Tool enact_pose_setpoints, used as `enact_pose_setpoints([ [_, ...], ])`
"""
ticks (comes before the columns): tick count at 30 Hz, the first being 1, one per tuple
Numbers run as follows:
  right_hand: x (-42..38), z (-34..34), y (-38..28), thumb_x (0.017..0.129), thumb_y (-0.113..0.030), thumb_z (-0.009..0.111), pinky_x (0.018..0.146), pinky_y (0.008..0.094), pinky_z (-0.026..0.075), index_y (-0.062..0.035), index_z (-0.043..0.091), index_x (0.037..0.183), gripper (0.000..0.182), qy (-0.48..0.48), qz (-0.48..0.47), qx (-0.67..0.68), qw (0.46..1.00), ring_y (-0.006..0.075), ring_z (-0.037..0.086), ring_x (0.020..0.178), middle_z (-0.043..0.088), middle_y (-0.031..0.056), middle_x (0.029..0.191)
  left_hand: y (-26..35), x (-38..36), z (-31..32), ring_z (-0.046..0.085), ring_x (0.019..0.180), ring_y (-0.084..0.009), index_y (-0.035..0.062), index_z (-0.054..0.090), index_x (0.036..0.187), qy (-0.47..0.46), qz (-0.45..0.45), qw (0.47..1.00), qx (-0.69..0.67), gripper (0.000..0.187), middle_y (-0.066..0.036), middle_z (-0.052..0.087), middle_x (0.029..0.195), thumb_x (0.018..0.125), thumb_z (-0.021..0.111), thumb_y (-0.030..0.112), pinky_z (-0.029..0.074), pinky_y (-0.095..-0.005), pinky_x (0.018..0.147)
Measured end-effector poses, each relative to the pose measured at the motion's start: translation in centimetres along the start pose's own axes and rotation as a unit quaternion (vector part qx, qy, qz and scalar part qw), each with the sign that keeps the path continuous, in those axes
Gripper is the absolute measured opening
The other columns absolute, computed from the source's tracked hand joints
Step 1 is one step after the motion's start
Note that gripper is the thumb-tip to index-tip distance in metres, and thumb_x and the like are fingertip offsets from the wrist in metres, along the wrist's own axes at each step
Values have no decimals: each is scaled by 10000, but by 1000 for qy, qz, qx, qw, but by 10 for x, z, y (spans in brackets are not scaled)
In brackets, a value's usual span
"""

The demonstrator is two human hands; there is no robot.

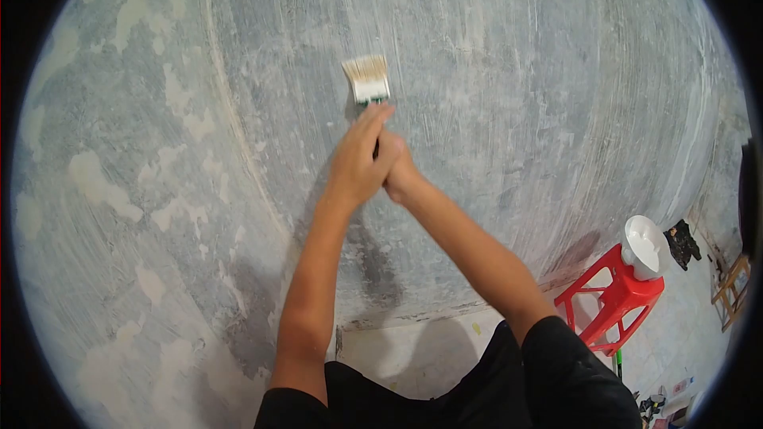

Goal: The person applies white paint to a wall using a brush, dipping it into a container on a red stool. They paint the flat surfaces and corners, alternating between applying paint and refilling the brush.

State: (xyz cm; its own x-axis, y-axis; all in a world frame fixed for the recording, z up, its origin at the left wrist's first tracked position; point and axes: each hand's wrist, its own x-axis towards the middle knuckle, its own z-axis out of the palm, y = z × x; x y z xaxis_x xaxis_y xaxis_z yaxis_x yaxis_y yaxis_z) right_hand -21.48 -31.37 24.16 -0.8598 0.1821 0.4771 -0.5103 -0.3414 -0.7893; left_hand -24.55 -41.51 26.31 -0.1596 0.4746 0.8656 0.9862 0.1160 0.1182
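A wide paintbrush [369, 79] with pale bristles and a white band is held up against the grey, patchy wall [493, 111]. Both hands meet on its handle, just below the band. My left hand [355, 159] is closed round the handle from the left, its fingers reaching up near the band. On the right side, my right hand [397, 163] is closed against the same handle and touches my left hand. Most of the handle is hidden by the fingers. The bristles point up and fan slightly to the left.
At the lower right a white bowl [648, 246] rests on a red plastic stool [624, 294]. Behind it lies a black plastic bag [682, 244]. A wooden frame [731, 292] stands at the far right, and small items lie on the floor below.
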Motion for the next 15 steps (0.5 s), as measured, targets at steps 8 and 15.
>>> enact_pose_setpoints([
  [8,-115,-49,146,1077,-338,465,611,284,444,-107,617,1031,280,109,72,44,991,83,535,781,583,-20,892,16,-154,67,322,1495,-385,-10,460,1476,-64,-141,981,-114,610,-218,433,1554,929,552,242,255,-466,1215],
  [15,-247,-118,251,1066,-490,437,428,286,337,-136,584,911,413,128,363,29,922,102,460,505,546,-8,704,12,-347,155,324,1489,-397,-16,408,1511,-174,-311,916,-186,657,-214,421,1565,965,571,313,273,-431,1206],
])
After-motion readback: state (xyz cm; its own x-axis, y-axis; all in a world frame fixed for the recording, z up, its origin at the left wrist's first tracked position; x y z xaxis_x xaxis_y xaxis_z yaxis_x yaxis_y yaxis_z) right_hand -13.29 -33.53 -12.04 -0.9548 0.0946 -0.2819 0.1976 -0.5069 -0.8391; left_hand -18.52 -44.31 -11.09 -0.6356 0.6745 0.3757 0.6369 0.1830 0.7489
